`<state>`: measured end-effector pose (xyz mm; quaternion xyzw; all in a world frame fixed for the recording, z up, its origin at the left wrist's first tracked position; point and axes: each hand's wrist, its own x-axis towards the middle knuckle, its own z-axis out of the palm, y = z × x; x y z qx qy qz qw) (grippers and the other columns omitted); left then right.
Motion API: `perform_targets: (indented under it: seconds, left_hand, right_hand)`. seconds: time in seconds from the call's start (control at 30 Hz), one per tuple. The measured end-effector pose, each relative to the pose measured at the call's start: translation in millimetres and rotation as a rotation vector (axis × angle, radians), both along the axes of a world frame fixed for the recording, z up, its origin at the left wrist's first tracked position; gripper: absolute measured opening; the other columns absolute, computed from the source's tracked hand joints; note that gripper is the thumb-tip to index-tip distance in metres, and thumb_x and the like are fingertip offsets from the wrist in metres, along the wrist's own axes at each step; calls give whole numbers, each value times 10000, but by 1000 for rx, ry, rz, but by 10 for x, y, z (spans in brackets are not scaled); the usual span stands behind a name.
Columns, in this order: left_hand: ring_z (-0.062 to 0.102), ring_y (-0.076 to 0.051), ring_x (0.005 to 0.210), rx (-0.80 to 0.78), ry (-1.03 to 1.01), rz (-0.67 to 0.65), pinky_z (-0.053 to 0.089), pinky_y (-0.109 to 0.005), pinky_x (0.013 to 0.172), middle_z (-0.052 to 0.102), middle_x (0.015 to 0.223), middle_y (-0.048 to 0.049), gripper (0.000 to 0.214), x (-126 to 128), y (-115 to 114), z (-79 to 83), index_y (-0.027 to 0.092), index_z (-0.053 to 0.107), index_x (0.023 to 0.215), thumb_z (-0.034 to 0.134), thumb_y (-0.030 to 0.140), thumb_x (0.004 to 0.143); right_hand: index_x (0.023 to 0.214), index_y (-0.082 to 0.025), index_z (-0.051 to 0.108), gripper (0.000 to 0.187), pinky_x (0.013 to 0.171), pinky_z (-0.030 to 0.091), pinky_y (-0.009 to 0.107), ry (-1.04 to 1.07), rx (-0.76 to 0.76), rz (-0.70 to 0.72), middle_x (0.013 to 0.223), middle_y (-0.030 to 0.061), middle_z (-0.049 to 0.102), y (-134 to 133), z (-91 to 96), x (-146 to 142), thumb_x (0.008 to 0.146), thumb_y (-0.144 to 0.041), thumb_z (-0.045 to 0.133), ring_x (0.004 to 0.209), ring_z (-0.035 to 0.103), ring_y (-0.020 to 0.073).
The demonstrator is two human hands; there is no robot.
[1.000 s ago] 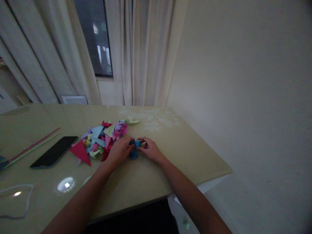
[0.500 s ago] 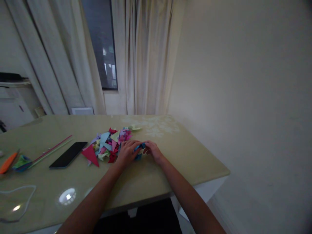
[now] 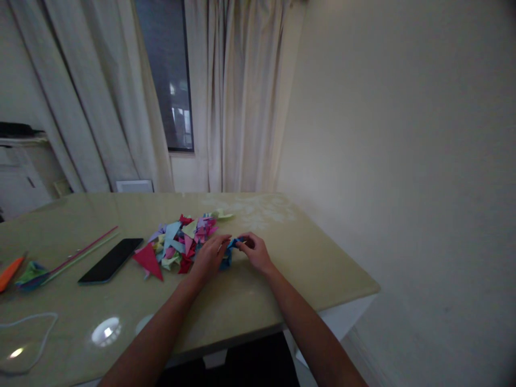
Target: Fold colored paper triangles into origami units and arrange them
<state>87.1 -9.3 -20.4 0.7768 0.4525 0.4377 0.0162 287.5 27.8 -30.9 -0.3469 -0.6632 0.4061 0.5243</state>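
My left hand (image 3: 210, 257) and my right hand (image 3: 255, 251) meet over a small blue folded paper piece (image 3: 228, 257) on the table (image 3: 282, 274). Both hands pinch it with closed fingers. Just to the left lies a pile of coloured folded paper pieces (image 3: 181, 244) in pink, red, blue, green and purple. A larger red paper triangle (image 3: 149, 260) sits at the pile's left edge.
A black phone (image 3: 110, 260) lies left of the pile, with thin pink and green sticks (image 3: 83, 251) beside it. An orange object (image 3: 10, 267) and a green-blue paper shape (image 3: 30, 273) are at far left. A white cord (image 3: 28, 336) curls near the front edge. Curtains and a window stand behind.
The view shifted so the table looks further off. My hands stayed on the blue piece, and my left fingers now lift slightly off it.
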Motion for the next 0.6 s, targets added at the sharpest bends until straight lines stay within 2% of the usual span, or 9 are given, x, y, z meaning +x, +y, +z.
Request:
perform_targets:
  seconds: [0.07,0.17,0.23,0.3,0.37,0.47,0.6]
  left_hand:
    - [693,-259,1106,-11,98,69,521,-411,1000,759,1151,-92,286,-35,-6,12,219,702,1210,502,332,1040]
    - [678,-297,1142,-80,268,83,491,-455,1024,766,1165,-89,264,-89,-4,4,248,727,1207,593,335,998]
    - [691,-283,1114,-141,308,51,503,-424,994,768,1154,-94,268,-111,9,-16,244,732,1214,599,267,983]
    - [708,-249,1049,-185,299,13,520,-368,944,770,1095,-95,264,-123,25,-33,223,753,1147,552,183,980]
    - [713,-221,990,-196,269,-8,526,-330,907,769,1036,-85,273,-132,35,-36,213,765,1070,519,141,974]
    - [705,-219,993,-143,220,24,524,-332,923,765,1039,-75,260,-144,32,-12,219,761,1061,539,137,954]
    - [690,-237,1039,-88,228,99,512,-364,965,763,1063,-79,252,-148,11,24,223,759,1056,557,134,934]
  right_hand:
    - [947,-205,710,330,691,530,301,-5,-1,-150,808,33,731,92,-28,116,840,-517,726,695,687,192]
    - [957,-213,702,305,714,536,311,-115,-29,-448,834,47,757,228,-90,364,895,-503,633,712,720,211]
    - [979,-222,706,273,711,522,302,-240,-50,-626,859,49,770,291,-141,518,925,-459,581,738,725,214]
    - [966,-231,719,242,714,502,296,-335,-53,-730,878,53,776,334,-193,619,929,-411,562,781,719,220]
    - [889,-232,733,213,720,486,299,-375,-48,-756,861,60,769,361,-232,659,909,-382,583,806,704,230]
    - [800,-229,742,188,754,484,319,-403,-38,-751,849,74,754,373,-241,653,870,-368,636,820,684,244]
    - [910,-209,755,214,873,489,351,-394,114,-747,1021,114,738,291,-138,576,879,-405,675,966,653,257]
